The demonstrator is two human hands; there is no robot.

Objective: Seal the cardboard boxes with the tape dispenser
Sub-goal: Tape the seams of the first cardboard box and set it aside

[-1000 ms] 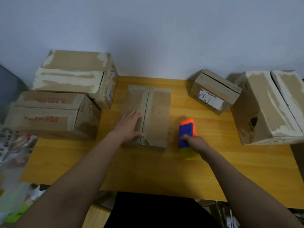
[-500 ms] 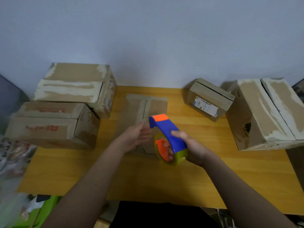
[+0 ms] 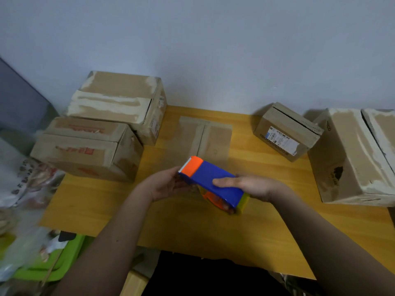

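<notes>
Right hand grips tape dispenser; left hand cups its toothed edge.

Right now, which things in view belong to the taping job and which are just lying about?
Job: tape dispenser, gripped by right hand; left hand at its orange end; flat box; other cardboard boxes.
Lying about: plastic bags; green tray.

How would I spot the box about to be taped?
On the wooden table, look mid-way between the box stacks, just beyond the hands holding the tape dispenser. The flat box lies there alone, lowest of all, its centre seam facing up.
</notes>
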